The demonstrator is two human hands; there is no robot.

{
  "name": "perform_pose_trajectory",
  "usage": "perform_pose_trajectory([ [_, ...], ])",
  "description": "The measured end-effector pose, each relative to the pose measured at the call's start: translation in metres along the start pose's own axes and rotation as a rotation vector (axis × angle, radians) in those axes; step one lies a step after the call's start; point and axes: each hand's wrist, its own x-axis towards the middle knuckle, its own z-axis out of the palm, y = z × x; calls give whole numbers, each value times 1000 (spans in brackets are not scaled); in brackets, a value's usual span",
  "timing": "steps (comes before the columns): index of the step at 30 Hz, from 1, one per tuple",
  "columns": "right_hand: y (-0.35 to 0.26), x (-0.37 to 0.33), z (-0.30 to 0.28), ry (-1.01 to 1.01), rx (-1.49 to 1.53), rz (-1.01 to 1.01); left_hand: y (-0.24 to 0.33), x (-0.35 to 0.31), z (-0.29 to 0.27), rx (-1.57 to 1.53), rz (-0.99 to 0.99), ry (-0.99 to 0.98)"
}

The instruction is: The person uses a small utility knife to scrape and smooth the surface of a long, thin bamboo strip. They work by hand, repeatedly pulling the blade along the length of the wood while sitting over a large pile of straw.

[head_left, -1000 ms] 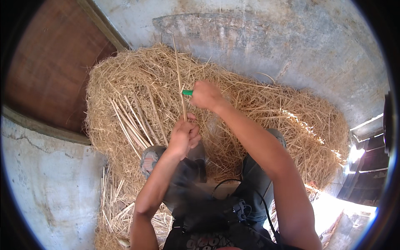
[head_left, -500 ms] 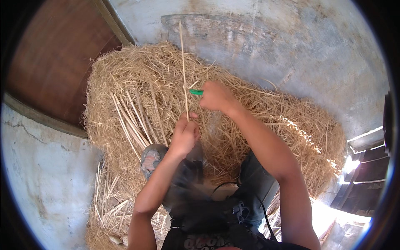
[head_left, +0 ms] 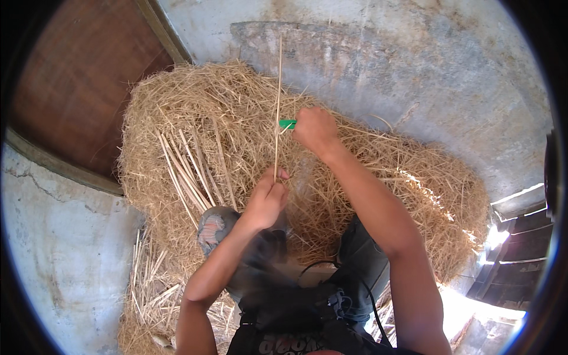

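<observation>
A long, thin pale stick (head_left: 278,89) stands nearly upright in view, its lower end in my left hand (head_left: 266,204). My left fingers are closed round it above my left knee. My right hand (head_left: 316,127) is closed on a short green tool (head_left: 287,124); the fist hides most of it, so its kind is unclear. The tool's tip meets the stick about midway along its length, where a small pale sliver sticks out. Several similar pale sticks (head_left: 186,171) lean in a bundle beside my left knee.
A big heap of shavings (head_left: 378,160) spreads in front of me and along the stained wall (head_left: 414,65). A brown panel (head_left: 89,89) in a wooden frame is at the upper left. More cut strips (head_left: 148,284) lie at the lower left. A black cord (head_left: 376,302) hangs by my lap.
The stick has shifted right, with my left hand a little right and nearer to me. My right hand has moved slightly right and away with the green tool.
</observation>
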Motion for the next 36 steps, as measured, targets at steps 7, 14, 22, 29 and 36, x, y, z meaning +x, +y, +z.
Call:
perform_pose_trajectory([
  [7, 2, -4, 6, -94, -89, -20, -12, -10, -14, 452, 92, 14],
  [14, 19, -1, 3, -34, -52, 27, -6, -50, -2, 496, 91, -25],
  [22, 43, 5, -7, 13, -79, 152, 1, -116, 1, 403, -24, -122],
  [29, 64, 10, -13, 28, -126, 226, 4, -180, -10, 212, -205, -163],
  [36, 108, 8, -28, 69, -167, 307, -4, -234, -35, 43, -294, -207],
])
